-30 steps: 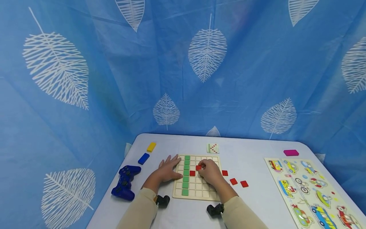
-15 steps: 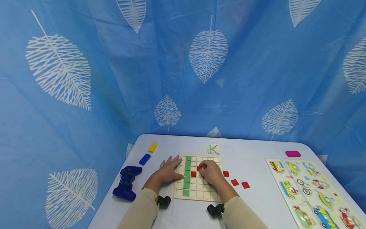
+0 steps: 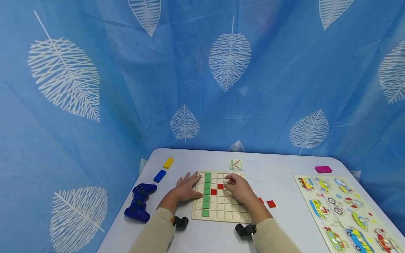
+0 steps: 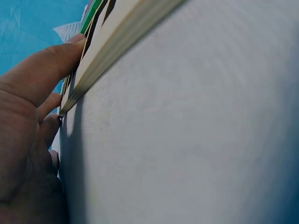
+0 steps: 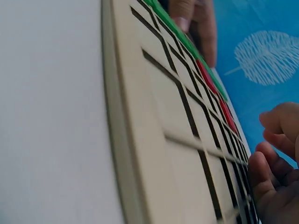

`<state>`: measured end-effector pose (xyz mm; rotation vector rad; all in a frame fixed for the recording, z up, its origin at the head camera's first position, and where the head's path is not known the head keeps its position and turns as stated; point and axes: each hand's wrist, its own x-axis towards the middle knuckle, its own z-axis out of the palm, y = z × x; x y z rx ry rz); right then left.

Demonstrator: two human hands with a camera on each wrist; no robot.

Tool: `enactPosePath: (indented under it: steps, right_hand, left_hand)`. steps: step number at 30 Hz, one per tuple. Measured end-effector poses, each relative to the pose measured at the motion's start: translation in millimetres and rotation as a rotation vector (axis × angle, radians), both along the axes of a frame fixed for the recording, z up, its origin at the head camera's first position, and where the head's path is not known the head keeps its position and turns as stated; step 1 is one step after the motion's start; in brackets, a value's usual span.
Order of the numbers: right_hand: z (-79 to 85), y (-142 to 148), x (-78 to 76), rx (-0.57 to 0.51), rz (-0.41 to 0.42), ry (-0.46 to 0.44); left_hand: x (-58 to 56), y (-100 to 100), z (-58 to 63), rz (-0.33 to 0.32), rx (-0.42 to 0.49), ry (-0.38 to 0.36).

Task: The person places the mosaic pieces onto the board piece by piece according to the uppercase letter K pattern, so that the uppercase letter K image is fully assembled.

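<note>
Head view: both hands at gridded board.

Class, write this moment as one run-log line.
left hand: touches board | right hand: over board, nothing visibly held | green tiles: one column | red tiles: two on board, diagonal; others on table

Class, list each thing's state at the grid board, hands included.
Pale square wooden grid board: flat, partly filled.
Green square tiles: lined in one column.
Red square tiles: two on the board, two visible loose.
Left hand: spread, touching the board.
Right hand: loosely curled, apparently empty.
</note>
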<state>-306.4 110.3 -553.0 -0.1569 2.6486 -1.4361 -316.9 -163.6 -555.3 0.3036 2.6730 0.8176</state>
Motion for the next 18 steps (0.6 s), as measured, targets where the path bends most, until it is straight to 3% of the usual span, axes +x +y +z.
enactPosePath:
  steps: [8,18]
  right_hand:
    - [15.3,37,-0.7,0.115,-0.086,0.039]
    - [15.7,74,2.9,0.236,-0.116,-0.087]
  left_hand:
    - [-3.4,2,0.7,0.003,0.008,0.011]
    - [-1.4,2,-2.0,0.007,-0.014,0.01]
